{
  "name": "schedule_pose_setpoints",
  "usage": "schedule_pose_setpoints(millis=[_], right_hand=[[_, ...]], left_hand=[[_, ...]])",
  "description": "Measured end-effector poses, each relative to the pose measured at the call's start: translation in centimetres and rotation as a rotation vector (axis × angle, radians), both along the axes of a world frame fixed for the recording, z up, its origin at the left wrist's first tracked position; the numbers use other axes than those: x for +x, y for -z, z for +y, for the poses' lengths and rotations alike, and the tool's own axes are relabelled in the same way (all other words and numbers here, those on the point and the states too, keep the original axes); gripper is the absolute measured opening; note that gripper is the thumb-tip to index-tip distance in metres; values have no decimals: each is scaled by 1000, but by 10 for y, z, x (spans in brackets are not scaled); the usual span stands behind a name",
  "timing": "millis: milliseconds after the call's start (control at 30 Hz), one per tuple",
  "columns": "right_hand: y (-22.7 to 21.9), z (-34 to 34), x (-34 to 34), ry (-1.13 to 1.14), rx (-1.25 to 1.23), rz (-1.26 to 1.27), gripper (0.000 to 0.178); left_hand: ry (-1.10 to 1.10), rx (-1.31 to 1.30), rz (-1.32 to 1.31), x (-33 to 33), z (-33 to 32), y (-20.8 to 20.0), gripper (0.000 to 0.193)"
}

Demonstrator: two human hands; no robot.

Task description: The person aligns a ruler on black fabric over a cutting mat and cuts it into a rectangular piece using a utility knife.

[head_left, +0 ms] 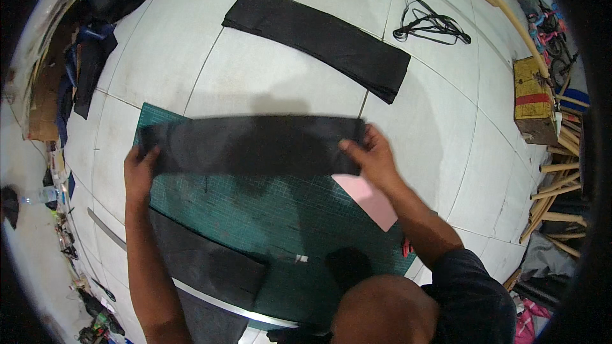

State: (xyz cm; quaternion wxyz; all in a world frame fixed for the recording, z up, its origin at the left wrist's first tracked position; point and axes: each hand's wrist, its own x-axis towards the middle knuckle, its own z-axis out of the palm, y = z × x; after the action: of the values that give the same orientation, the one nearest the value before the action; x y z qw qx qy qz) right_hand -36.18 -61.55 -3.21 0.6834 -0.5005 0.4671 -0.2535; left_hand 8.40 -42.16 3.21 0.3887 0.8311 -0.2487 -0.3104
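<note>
Black rectangular fabric strip [255,145]: left hand [141,167] and right hand [375,156] pinch its ends; even tension should keep it flat between them.

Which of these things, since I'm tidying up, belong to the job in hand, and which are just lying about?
Likely in the job:
black strip, held by left hand and right hand
green mat beneath
folded black stack beyond

Apparently just lying about:
tangled black cord
clear bottle
yellow box
</note>
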Motion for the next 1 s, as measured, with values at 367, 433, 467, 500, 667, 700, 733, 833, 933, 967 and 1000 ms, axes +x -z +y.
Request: schedule_pose_setpoints(millis=[367, 433, 467, 500, 667, 700, 733, 833, 933, 967, 1000], right_hand=[[-46, -154, -30, 412, -181, -81, 40], [-33, -165, -26, 408, -160, -66, 42], [-19, -167, -29, 416, -145, -45, 43], [-6, -171, -35, 487, -134, -18, 42], [4, -165, -43, 434, -431, 594, 65], [3, -159, -45, 460, -568, 685, 68], [0, -155, -49, 487, -711, 778, 71], [-18, -109, -30, 412, -600, 434, 55], [3, -20, -28, 97, -566, 239, 42], [1, 16, -22, -61, -519, 227, 39], [-5, 55, -16, -217, -465, 212, 37]], left_hand=[[84, -195, -666, -46, -258, -78, 70], [136, -193, -943, -49, -259, -75, 73], [201, -179, -1044, -60, -255, -68, 72], [295, -203, -1029, -75, -245, -61, 68], [655, 1, -777, -125, -94, -21, 41], [741, 51, -603, -132, -59, -24, 41], [813, 94, -555, -138, -24, -20, 46], [944, 262, -364, -153, 84, -10, 64], [1059, 395, -242, -180, 134, -11, 70], [1072, 371, -310, -188, 150, -7, 70], [1090, 352, -373, -191, 160, 4, 70]])
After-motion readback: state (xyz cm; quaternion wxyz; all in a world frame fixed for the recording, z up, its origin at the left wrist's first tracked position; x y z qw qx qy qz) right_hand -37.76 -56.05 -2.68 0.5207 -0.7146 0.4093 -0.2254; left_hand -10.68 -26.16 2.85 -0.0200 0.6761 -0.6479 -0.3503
